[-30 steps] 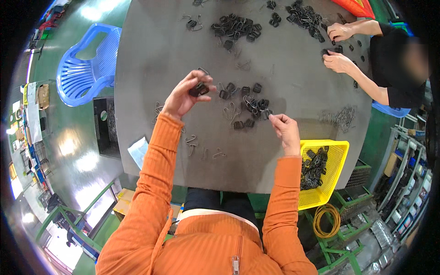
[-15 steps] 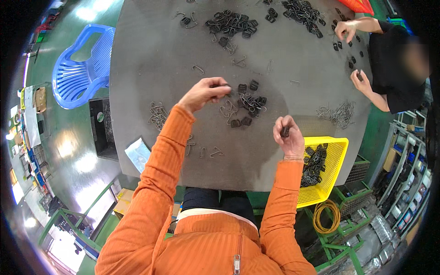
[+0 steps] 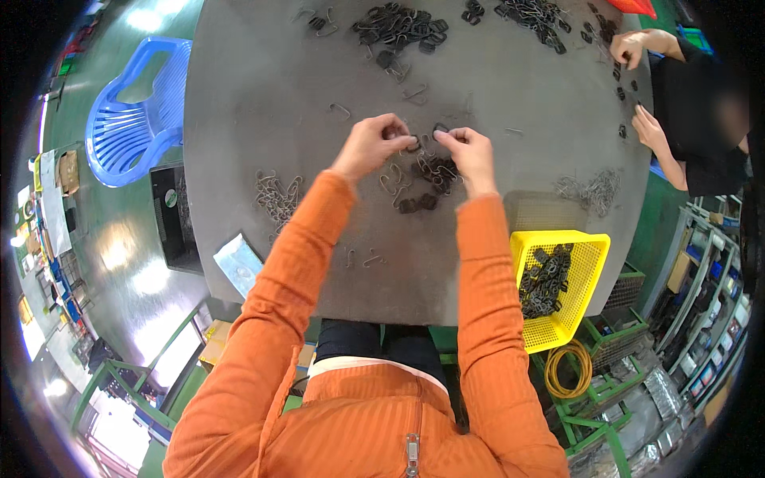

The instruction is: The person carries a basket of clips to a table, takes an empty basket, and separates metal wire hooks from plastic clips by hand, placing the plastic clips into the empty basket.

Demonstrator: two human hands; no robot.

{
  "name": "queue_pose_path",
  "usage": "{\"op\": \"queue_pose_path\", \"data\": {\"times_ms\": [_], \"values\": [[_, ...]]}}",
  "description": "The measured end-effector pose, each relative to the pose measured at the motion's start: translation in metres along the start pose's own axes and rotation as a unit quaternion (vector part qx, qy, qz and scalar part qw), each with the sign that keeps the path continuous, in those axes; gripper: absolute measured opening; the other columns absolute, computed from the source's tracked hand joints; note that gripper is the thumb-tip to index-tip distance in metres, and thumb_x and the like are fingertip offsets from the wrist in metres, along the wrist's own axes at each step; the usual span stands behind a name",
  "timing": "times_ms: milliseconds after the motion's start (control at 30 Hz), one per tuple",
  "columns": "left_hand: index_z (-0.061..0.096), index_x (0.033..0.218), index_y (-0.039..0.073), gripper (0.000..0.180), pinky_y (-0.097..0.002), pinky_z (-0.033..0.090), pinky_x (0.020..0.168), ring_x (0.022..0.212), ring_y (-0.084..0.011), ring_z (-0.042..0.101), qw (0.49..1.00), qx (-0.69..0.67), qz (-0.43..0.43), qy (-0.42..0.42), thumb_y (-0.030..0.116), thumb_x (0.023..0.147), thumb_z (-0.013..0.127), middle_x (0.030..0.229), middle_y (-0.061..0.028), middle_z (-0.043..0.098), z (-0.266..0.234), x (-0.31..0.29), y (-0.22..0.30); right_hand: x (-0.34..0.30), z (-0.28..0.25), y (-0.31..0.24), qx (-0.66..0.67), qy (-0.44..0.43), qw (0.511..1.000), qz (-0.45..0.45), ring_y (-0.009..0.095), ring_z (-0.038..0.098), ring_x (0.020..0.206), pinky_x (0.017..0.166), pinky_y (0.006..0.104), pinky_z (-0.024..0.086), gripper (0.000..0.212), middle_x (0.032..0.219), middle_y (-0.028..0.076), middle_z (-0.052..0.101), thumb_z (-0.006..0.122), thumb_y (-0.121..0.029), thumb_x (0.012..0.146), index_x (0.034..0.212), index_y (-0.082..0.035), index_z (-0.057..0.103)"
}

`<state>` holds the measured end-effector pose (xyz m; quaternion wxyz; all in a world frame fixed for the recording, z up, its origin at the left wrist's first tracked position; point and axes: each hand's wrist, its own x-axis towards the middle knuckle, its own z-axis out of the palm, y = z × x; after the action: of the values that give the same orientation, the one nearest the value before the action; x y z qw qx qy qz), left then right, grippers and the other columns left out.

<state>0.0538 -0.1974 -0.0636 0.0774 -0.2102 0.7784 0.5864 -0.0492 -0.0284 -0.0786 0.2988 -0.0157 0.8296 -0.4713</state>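
My left hand [image 3: 373, 146] is closed in a pinch on a small black buckle [image 3: 413, 144], mostly hidden by the fingertips. Just across from it, my right hand [image 3: 470, 154] pinches another black buckle [image 3: 440, 127] between thumb and finger. Both hands are over the far side of a small pile of black buckles and wire hooks [image 3: 435, 170] on the grey table [image 3: 382, 291]. Several bent wire hooks [image 3: 394, 182] lie at the pile's left. Two more black buckles [image 3: 417, 203] rest at its near side.
A yellow basket [image 3: 591, 275] of black buckles stands at the right table edge. Wire hooks lie in heaps at left [image 3: 276, 195] and right [image 3: 594, 191]. Far piles of black buckles [image 3: 398, 30] spread out. A co-worker's hands [image 3: 652, 131] are at the far right. A blue chair [image 3: 139, 111] stands left.
My right hand has moved left and away from me, from beside the yellow basket to the pile. My left hand has shifted slightly right. The co-worker's hands have moved right.
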Motion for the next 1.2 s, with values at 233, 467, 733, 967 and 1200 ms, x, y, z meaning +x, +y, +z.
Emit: {"op": "queue_pose_path", "data": {"times_ms": [233,467,733,967,1200], "values": [[0.055,0.091,0.005,0.016,-0.0188,0.042,0.049,0.069,-0.0074,0.053,0.887,-0.455,-0.064,-0.035,0.02,0.091,0.052,0.08,-0.001,0.056,-0.069,-0.058,-0.01,-0.025,-0.005,-0.032,0.382,-0.228,0.894,0.053,0.006,0.05,0.055,0.044,0.0194,0.035,0.014,0.073,0.001,0.059,0.063,-0.016,0.079,0.087,-0.006,0.057],[0.057,0.092,0.006,0.021,-0.0164,0.032,0.042,0.053,-0.0026,0.043,0.905,-0.388,-0.127,0.121,0.026,0.091,0.053,0.065,0.0045,0.048,-0.052,-0.054,-0.031,-0.043,0.095,-0.033,-0.448,-0.12,0.858,-0.22,0.033,0.064,0.072,0.065,0.0416,0.049,0.027,0.075,0.016,0.065,0.054,-0.028,0.084,0.088,-0.001,0.052],[0.06,0.094,0.006,0.021,-0.0152,0.033,0.043,0.055,-0.0018,0.045,0.928,-0.308,-0.12,0.173,0.025,0.092,0.05,0.068,0.0052,0.049,0.006,-0.056,0.003,-0.095,-0.008,-0.014,-0.211,-0.035,0.975,-0.061,0.038,0.06,0.081,0.068,0.0429,0.045,0.027,0.082,0.017,0.063,0.053,-0.033,0.086,0.094,-0.007,0.056],[0.056,0.105,0.004,0.026,-0.0326,0.048,0.076,0.088,-0.0228,0.06,0.972,-0.196,0.108,-0.069,0.023,0.087,0.053,0.096,-0.0122,0.06,0.169,-0.089,0.139,-0.19,-0.189,0.021,-0.174,0.213,0.959,0.071,0.022,0.056,0.075,0.071,0.0327,0.042,0.039,0.083,0.013,0.061,0.044,-0.035,0.092,0.092,0.002,0.056],[0.053,0.114,0.01,0.043,-0.0439,0.034,0.096,0.116,-0.0328,0.038,0.954,0.216,0.174,0.112,0.018,0.074,0.067,0.121,-0.0123,0.045,0.134,-0.056,0.076,-0.21,-0.214,0.047,-0.356,0.316,0.879,-0.04,0.032,0.051,0.099,0.085,0.0381,0.041,0.035,0.109,0.016,0.051,0.053,-0.025,0.087,0.113,-0.001,0.051]]}}
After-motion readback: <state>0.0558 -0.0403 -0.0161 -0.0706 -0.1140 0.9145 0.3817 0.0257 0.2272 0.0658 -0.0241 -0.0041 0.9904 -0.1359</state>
